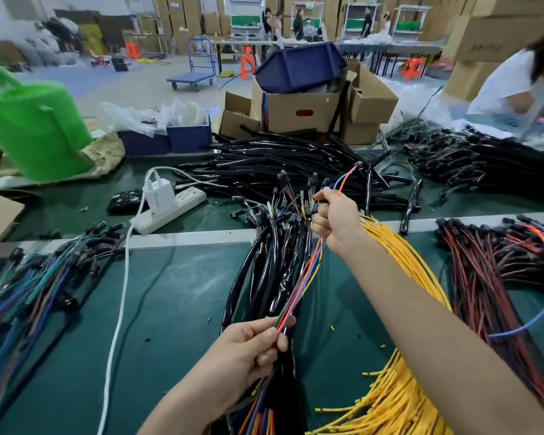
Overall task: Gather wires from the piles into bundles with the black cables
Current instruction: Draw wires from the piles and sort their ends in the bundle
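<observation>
Green matted table (201,293): glossy black cables (264,277) beneath my grip, thin yellow wires (399,400) right, white power strip (182,204) left.

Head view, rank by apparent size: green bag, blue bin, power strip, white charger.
1. green bag, largest in frame, though also nearest.
2. blue bin, farther back, so its true size against the bag is unsure.
3. power strip
4. white charger

Bright, even light; edges warped and blurred.

Cardboard boxes (182,14) wall a grey, seemingly concrete floor (139,76).
</observation>
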